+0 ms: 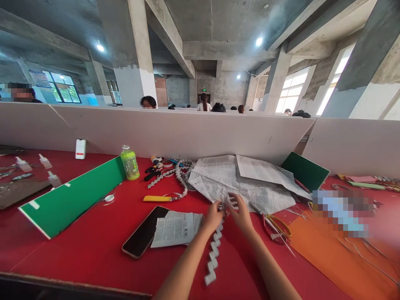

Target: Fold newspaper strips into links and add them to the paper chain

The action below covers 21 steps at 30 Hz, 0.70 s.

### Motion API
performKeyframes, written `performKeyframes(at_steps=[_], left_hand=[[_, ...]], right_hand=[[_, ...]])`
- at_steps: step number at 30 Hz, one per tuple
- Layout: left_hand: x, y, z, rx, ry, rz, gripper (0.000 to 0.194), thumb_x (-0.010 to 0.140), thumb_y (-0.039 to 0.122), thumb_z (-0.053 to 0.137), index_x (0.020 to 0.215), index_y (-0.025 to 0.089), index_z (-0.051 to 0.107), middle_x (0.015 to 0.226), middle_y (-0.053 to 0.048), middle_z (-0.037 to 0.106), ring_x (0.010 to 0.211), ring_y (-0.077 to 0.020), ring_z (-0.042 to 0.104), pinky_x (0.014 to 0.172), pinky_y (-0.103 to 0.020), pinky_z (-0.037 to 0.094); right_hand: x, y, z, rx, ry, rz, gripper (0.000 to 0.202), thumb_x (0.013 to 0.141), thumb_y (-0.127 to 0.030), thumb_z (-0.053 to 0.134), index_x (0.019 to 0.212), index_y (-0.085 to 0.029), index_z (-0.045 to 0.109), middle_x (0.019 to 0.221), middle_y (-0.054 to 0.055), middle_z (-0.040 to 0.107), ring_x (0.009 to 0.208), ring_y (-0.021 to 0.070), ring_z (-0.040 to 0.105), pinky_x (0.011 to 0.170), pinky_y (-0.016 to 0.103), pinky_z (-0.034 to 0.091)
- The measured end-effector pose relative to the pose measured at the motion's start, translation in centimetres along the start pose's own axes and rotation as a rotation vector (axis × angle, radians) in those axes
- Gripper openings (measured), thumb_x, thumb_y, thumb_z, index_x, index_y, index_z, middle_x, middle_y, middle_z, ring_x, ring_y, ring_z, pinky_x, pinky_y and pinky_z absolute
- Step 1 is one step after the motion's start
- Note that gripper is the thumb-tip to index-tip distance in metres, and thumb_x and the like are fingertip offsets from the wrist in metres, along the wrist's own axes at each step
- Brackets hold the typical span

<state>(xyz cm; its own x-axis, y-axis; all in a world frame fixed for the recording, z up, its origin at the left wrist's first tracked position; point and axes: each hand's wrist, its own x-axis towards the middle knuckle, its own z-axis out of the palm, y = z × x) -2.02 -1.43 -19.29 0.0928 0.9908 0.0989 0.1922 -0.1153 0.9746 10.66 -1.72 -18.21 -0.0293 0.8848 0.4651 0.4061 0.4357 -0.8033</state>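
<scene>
A zigzag chain of folded paper [213, 254] hangs down between my forearms toward the table's front. My left hand [214, 217] is closed on the chain's upper end. Beside it, my right hand [240, 211] has its thumb and curled fingers at the same end, around a small pale bit of paper that is partly hidden. Just behind both hands lie large printed newspaper sheets [218, 179]. Cut newspaper pieces [173, 230] overlap a dark phone [145, 233] left of my left forearm. To the right of my right hand are scissors with yellow-and-red handles [278, 227].
A green divider [78, 196] stands at left, another [306, 171] at right. Behind runs a pale partition [156, 129]. A green bottle [130, 163], more zigzag chain [181, 177], a yellow-handled tool [156, 198] and an orange sheet [325, 258] lie around. At right, another person's arm is blurred.
</scene>
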Motion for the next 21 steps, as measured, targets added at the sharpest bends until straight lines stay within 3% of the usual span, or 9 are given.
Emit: performKeyframes(at_steps=[6, 9, 12, 16, 21], left_hand=[[-0.2, -0.2, -0.1, 0.105, 0.109, 0.024, 0.037, 0.072, 0.011, 0.053, 0.108, 0.019, 0.057, 0.090, -0.007, 0.068, 0.083, -0.0190, 0.062, 0.073, -0.028, 0.046], [-0.1, 0.2, -0.4, 0.095, 0.196, 0.073, 0.043, 0.074, 0.012, 0.054, 0.116, 0.020, 0.053, 0.101, -0.010, 0.066, 0.092, -0.0210, 0.061, 0.079, -0.031, 0.045], [0.2, 0.5, -0.8, -0.076, 0.245, 0.064, 0.042, 0.074, 0.014, 0.056, 0.116, 0.017, 0.053, 0.100, -0.010, 0.066, 0.094, -0.0199, 0.060, 0.083, -0.031, 0.045], [0.7, 0.6, -1.2, -0.391, 0.203, -0.108, 0.043, 0.072, 0.010, 0.054, 0.116, 0.012, 0.052, 0.091, -0.008, 0.068, 0.083, -0.0173, 0.063, 0.079, -0.029, 0.046], [0.7, 0.6, -1.6, -0.561, 0.135, -0.175, 0.047, 0.070, 0.011, 0.056, 0.116, 0.016, 0.054, 0.097, -0.007, 0.067, 0.087, -0.0164, 0.062, 0.080, -0.029, 0.046]], right_hand=[[-0.3, -0.2, 0.3, -0.159, -0.061, -0.181, 0.026, 0.081, -0.026, 0.048, 0.106, -0.024, 0.056, 0.109, 0.008, 0.055, 0.102, 0.0243, 0.050, 0.088, 0.040, 0.040], [-0.4, -0.1, 0.4, -0.208, 0.014, -0.199, 0.028, 0.081, -0.024, 0.048, 0.108, -0.024, 0.055, 0.116, 0.008, 0.050, 0.109, 0.0253, 0.046, 0.092, 0.043, 0.037], [-0.5, 0.0, 0.5, -0.181, 0.039, -0.135, 0.027, 0.083, -0.030, 0.047, 0.108, -0.023, 0.052, 0.112, 0.009, 0.051, 0.103, 0.0249, 0.049, 0.088, 0.042, 0.040], [-0.6, 0.5, 1.1, -0.019, -0.103, 0.062, 0.031, 0.083, -0.040, 0.046, 0.107, -0.020, 0.048, 0.092, 0.007, 0.058, 0.077, 0.0193, 0.057, 0.069, 0.034, 0.046], [-0.5, 0.8, 1.4, 0.049, -0.140, 0.110, 0.028, 0.083, -0.042, 0.046, 0.099, -0.020, 0.051, 0.086, 0.005, 0.062, 0.074, 0.0182, 0.058, 0.069, 0.031, 0.045]])
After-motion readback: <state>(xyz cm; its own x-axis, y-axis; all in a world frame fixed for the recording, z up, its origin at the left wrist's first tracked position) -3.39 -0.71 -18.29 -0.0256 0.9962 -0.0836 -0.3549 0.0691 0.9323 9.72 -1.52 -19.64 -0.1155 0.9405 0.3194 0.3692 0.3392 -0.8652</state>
